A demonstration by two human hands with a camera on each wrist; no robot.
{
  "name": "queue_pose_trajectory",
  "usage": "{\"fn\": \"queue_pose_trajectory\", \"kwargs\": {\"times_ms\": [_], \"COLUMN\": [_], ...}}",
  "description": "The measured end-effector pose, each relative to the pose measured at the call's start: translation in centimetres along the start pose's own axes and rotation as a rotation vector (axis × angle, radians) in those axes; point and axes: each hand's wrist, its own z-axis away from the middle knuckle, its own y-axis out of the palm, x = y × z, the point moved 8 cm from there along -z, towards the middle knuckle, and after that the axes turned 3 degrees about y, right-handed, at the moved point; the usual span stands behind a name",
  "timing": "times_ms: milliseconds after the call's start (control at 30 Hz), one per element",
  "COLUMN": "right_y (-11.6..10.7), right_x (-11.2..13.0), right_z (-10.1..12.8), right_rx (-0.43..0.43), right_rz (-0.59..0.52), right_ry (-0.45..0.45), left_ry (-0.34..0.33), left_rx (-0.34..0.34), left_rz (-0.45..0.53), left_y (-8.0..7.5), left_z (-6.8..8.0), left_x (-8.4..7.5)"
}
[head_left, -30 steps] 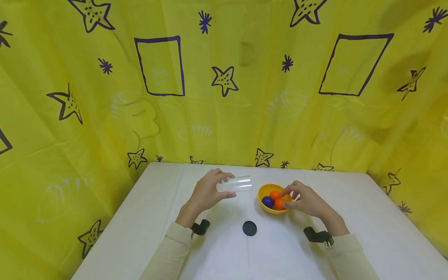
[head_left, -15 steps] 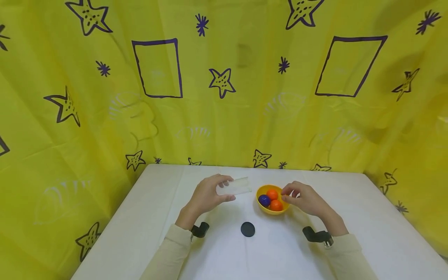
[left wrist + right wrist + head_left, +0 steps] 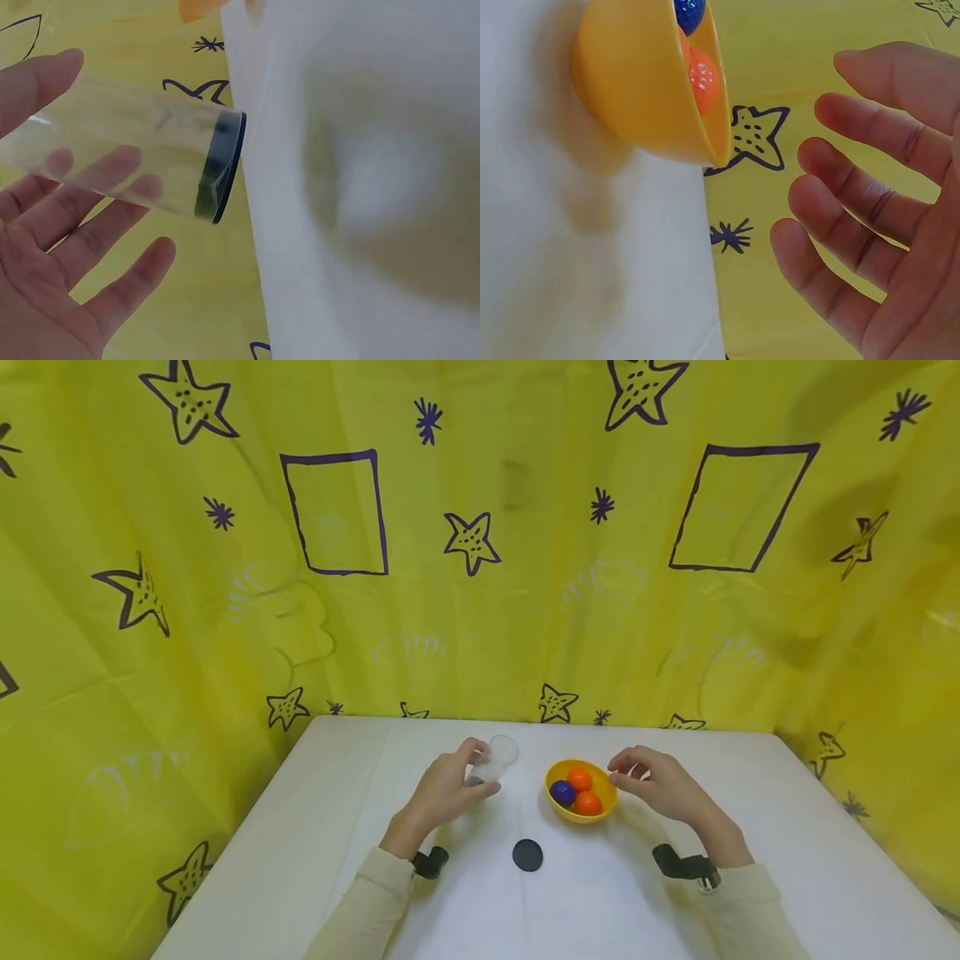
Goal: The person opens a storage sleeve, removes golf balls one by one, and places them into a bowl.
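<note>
Gripping a clear tube over the white counter, the left hand curls its fingers round it. Right hand hovers, fingers loose, beside the yellow bowl of balls

white table | yellow bowl right of centre | black lid nearer front
</note>
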Motion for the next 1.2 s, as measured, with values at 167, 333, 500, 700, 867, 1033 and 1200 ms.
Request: {"fn": "queue_pose_trajectory", "kwargs": {"times_ms": [167, 333, 500, 700, 867, 1033, 1200], "right_y": [-0.5, -0.9, -1.3, -1.6, -2.0, -2.3, -2.4], "right_x": [-0.1, -0.4, -1.0, -1.5, -1.7, -1.7, -1.5], "right_z": [0.1, 0.1, 0.1, 0.1, 0.1, 0.0, 0.0], "right_rx": [-0.02, -0.046, -0.083, -0.095, -0.106, -0.115, -0.114], "right_rz": [0.0, 0.008, 0.027, 0.036, 0.034, 0.041, 0.036], "right_ry": [-0.008, 0.011, 0.043, 0.047, 0.051, 0.051, 0.055], "left_ry": [0.004, -0.007, -0.045, -0.072, -0.099, -0.122, -0.127], "left_rx": [-0.007, -0.014, -0.01, -0.034, -0.045, -0.062, -0.025], "left_rz": [0.051, 0.096, 0.123, 0.15, 0.169, 0.165, 0.158], "left_y": [0.5, 1.0, 1.6, 1.7, 1.8, 1.6, 1.4], "left_z": [-0.2, -0.3, -0.4, -0.6, -0.7, -0.8, -0.7], "left_x": [0.7, 1.5, 2.4, 3.1, 3.8, 4.3, 4.7]}}
